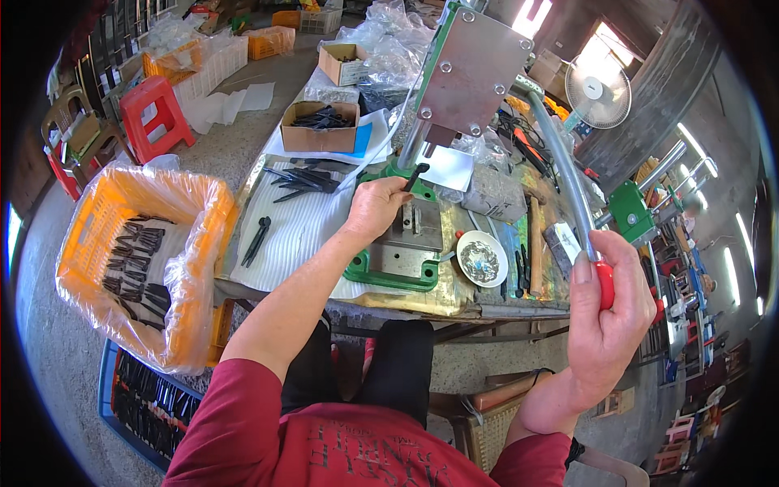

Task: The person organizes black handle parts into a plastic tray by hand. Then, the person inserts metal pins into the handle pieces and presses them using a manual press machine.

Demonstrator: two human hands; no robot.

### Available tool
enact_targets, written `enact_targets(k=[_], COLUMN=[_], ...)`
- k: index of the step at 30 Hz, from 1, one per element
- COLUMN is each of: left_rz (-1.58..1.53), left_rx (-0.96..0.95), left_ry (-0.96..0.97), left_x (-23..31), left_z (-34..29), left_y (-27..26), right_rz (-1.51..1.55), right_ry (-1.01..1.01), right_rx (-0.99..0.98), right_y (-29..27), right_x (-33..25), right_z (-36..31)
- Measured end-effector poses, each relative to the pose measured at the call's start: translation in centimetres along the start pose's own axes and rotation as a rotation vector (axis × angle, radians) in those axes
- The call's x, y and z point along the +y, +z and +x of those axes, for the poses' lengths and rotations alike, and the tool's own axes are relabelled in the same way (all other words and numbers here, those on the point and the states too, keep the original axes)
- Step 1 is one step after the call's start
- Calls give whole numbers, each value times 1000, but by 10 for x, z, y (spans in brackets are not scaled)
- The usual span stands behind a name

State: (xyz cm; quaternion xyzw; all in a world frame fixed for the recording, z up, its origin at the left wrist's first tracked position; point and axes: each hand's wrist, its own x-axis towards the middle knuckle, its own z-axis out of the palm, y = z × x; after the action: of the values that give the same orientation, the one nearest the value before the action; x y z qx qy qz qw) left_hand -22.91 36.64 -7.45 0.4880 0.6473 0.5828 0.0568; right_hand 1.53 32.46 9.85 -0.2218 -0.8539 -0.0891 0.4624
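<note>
My left hand (376,213) pinches a slim black metal tool piece (418,174), perhaps a plier part, beneath the head of a bench press (473,69). Its far end sticks out past my fingers, above the steel fixture (410,226) on the green base (391,282). My right hand (604,325) is closed around the red knob (605,284) at the end of the press's long steel lever (561,146). A white bowl of small metal parts (482,260) stands right of the base. Left of it, a black plier-like tool (256,242) lies on white foam sheet (280,264).
Several black pieces (304,180) lie behind on the foam, near a cardboard box of similar ones (319,142). A plastic-lined orange crate (146,187) with black tools stands at left, above a blue crate (109,398). Right of the bowl are a wooden-handled tool (535,247) and a wrapped block (495,193).
</note>
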Motion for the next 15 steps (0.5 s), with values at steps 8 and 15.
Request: enact_targets(k=[8, 15], left_rz=[-19, 5], left_rx=[-7, 64], left_ry=[-25, 35], left_x=[-1, -13], left_z=[-1, 1], left_y=[2, 5], right_rz=[-26, 11], right_ry=[129, 213], right_rx=[-23, 32], right_y=[-6, 4], right_x=[-9, -14], right_z=[11, 17])
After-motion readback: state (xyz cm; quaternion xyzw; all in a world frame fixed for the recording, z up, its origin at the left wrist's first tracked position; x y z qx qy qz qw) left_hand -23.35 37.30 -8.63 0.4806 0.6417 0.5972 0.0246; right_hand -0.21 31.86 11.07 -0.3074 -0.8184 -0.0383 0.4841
